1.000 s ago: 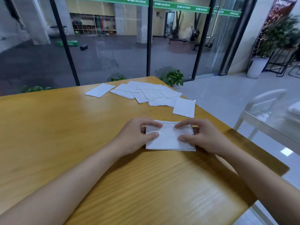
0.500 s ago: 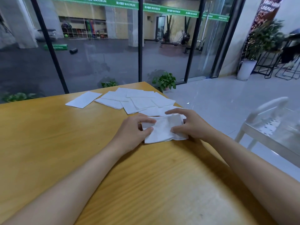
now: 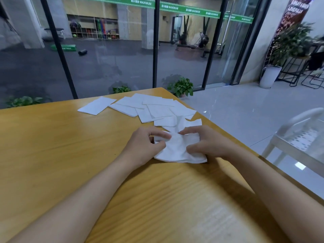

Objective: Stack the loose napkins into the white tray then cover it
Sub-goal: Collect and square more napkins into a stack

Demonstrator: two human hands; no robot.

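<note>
A small stack of white napkins point(image 3: 177, 151) lies on the wooden table point(image 3: 70, 155), bunched and lifted at its far edge. My left hand point(image 3: 145, 146) pinches its left side between thumb and fingers. My right hand point(image 3: 205, 142) pinches its right side the same way. Several loose white napkins point(image 3: 154, 107) lie spread and overlapping farther back on the table, one napkin point(image 3: 96, 106) apart at the left. No white tray or cover is in view.
The table's right edge point(image 3: 263, 158) runs close beside my right arm, with a white chair point(image 3: 298, 135) beyond it. Glass walls and potted plants point(image 3: 180, 86) stand behind the table's far edge.
The flat stack has been pushed away toward the loose napkins and squeezed inward, so it now crumples and rises at its far edge. Both hands moved forward with it.
</note>
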